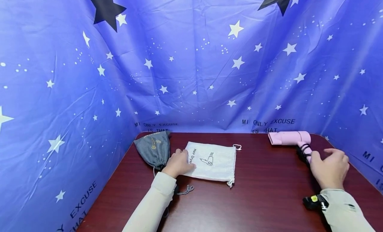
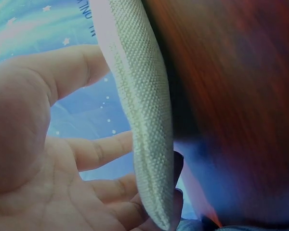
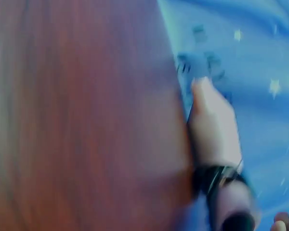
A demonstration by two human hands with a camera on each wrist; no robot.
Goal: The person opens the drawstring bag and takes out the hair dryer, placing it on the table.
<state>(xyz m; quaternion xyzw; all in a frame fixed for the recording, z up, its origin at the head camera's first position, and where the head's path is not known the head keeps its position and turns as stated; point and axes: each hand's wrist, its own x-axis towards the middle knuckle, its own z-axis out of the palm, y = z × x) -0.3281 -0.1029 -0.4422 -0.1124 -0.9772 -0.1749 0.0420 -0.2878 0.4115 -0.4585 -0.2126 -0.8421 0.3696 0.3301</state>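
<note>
A white drawstring bag, printed "Hair Dryer" with a dryer drawing, lies flat at the middle of the table. My left hand holds its left edge. In the left wrist view, fingers pass behind the pale woven cloth while the thumb meets its near side. On the right, a pink hair dryer lies on its side, black cord wound around the handle. My right hand is just beside the handle end, fingers loosely bent and holding nothing. The right wrist view shows the dryer blurred.
A grey drawstring pouch with a yellow dryer print lies left of my left hand. Its grey cord trails onto the dark red table. Blue star-printed cloth hangs around the table's back and sides.
</note>
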